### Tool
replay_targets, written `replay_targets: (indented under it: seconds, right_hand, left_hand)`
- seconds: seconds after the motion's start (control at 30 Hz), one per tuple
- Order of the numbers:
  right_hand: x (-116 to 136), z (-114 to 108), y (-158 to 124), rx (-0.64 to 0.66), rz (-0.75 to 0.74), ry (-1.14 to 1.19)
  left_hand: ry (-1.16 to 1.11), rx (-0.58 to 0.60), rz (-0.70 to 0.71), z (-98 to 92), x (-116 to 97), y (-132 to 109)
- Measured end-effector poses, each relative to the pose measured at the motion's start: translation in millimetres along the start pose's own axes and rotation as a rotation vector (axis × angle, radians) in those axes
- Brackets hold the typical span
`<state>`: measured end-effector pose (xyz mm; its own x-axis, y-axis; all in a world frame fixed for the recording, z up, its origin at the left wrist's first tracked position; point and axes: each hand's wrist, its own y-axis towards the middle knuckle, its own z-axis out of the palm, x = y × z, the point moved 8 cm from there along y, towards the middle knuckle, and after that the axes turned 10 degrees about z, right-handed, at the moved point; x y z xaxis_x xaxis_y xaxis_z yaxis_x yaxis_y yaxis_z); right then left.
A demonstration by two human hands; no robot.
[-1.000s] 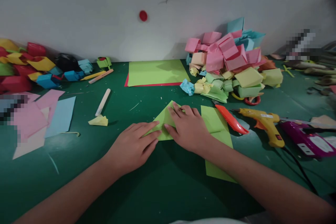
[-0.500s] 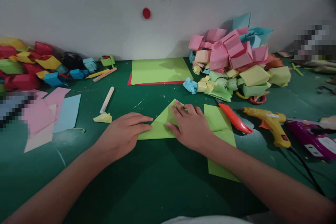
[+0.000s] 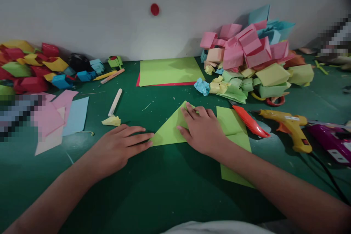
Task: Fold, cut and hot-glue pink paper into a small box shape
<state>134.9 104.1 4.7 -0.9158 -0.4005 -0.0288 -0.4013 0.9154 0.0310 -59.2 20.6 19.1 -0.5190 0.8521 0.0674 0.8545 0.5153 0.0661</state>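
A sheet of light green paper, folded into a triangle, lies on the green tabletop in front of me. My right hand rests flat over its right part with the fingers spread, hiding that side. At the triangle's left corner, my left hand lies low with fingers stretched out, the fingertips touching the tip. Beneath and beside my right forearm is another green paper piece with a crease across it.
Behind lie green sheets over a red one. Right: a folded paper heap, an orange cutter, a yellow glue gun and a purple power strip. Left: pink paper, blue paper and a pale stick.
My left hand has slid left along the paper to its corner, uncovering more of the triangle. My right hand stays on the paper. The view has shifted slightly.
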Motion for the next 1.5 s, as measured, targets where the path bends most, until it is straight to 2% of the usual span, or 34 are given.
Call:
replay_targets:
  seconds: [0.13, 0.3, 0.37, 0.43, 0.6, 0.77, 0.9, 1.27, 1.5]
  right_hand:
    - [0.0, -0.3, -0.3, 0.006, 0.001, -0.009]
    - [0.4, -1.4, -1.3, 0.004, -0.003, -0.017]
    - [0.6, -1.5, -1.5, 0.003, -0.004, -0.019]
    - [0.7, -1.6, -1.6, 0.001, -0.004, -0.018]
    - [0.4, -2.6, -1.0, -0.007, -0.001, -0.004]
    - [-1.5, -0.6, 0.1, -0.001, 0.01, 0.014]
    - [-2.8, 0.3, 0.2, -0.014, 0.012, 0.016]
    - [-2.6, 0.2, -0.5, -0.015, 0.013, 0.018]
    - [-2.3, -1.8, 0.3, -0.018, 0.023, 0.014]
  left_hand:
    - [0.087, 0.001, -0.014, -2.4, -3.8, -21.6]
    - [0.137, -0.163, -0.058, -20.7, -3.9, -35.3]
    - [0.138, -0.226, -0.085, -26.3, -6.4, -32.9]
    - [0.125, -0.242, -0.096, -26.6, -12.1, -25.0]
    - [0.075, -0.1, -0.083, -6.5, -26.0, -1.9]
    - [0.031, -0.081, -0.095, 1.0, -21.1, -1.7]
    - [0.047, -0.102, -0.084, -2.0, -19.9, -1.2]
    - [0.083, -0.226, -0.061, -21.9, -34.1, 18.9]
    - [0.073, -0.177, -0.083, -16.0, -32.8, 21.2]
